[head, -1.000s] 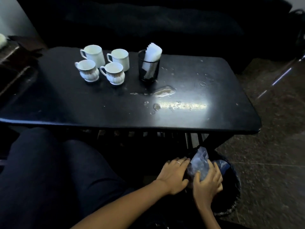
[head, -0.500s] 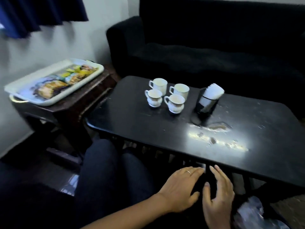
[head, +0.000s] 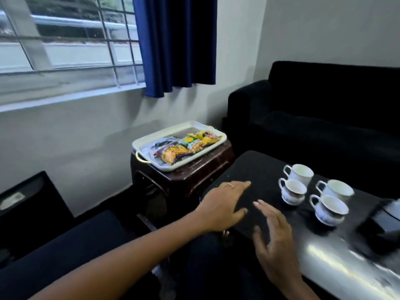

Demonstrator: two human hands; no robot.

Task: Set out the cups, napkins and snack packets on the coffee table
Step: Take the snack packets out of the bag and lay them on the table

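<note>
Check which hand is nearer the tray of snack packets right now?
Left. The left hand reaches over the coffee table's near corner, just short of the tray on the side table. The right hand trails behind it, lower and farther from the tray.

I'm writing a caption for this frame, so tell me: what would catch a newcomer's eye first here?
Probably the bright snack packets lying in the white tray on the small side table, under the blue curtain. Next, the four white cups clustered on the dark coffee table. In front, the left hand and right hand are empty, with fingers spread, over the table's near corner.
</note>
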